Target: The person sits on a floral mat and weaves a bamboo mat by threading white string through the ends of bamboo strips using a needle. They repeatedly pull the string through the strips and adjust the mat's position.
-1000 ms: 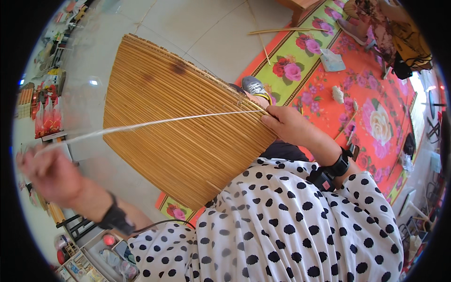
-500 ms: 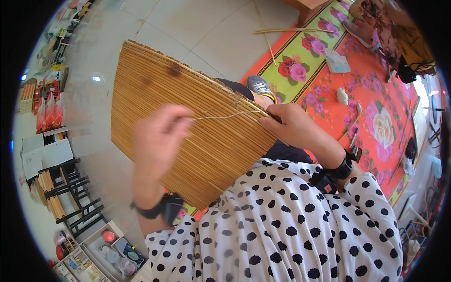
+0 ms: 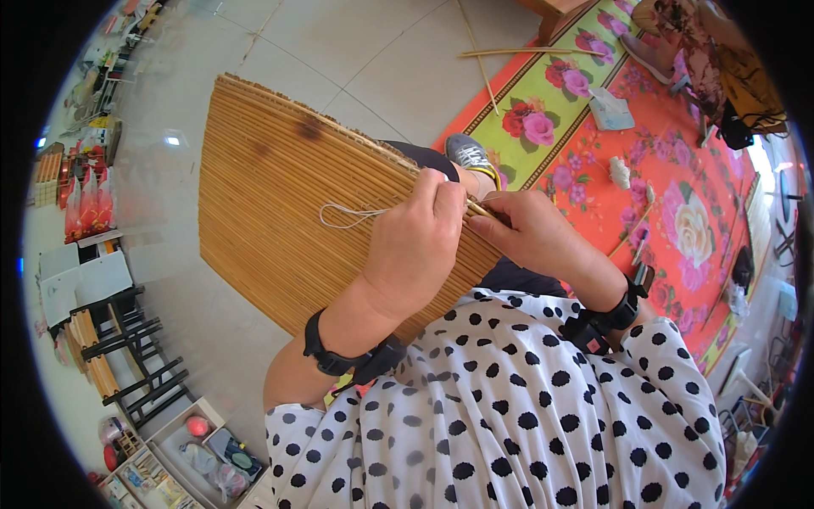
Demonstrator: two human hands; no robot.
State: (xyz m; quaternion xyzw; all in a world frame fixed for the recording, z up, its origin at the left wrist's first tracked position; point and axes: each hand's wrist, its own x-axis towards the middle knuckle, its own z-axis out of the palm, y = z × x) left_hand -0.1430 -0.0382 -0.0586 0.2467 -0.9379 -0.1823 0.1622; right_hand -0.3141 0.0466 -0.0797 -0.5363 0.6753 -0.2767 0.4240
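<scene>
A mat of thin golden straw stalks (image 3: pixel 280 204) lies across my lap and out over the floor. My left hand (image 3: pixel 420 242) rests on its near edge, fingers closed on a pale string (image 3: pixel 343 216) that loops loosely over the mat. My right hand (image 3: pixel 530 233) sits right beside it, pinching the same edge of the mat, where a thin stalk (image 3: pixel 477 208) sticks out between the two hands. Both wrists carry black bands. My polka-dot top fills the lower frame.
A red and green flowered rug (image 3: pixel 644 161) lies to the right, with small objects and loose stalks (image 3: pixel 526 53) on it. My shoe (image 3: pixel 469 154) pokes out beyond the mat. Black stools (image 3: pixel 127 348) and boxes of supplies (image 3: pixel 182 458) stand at the lower left on the tiled floor.
My left hand, stretched far out left pulling the string taut, has come back across the mat to meet my right hand; the string now lies slack in a loop.
</scene>
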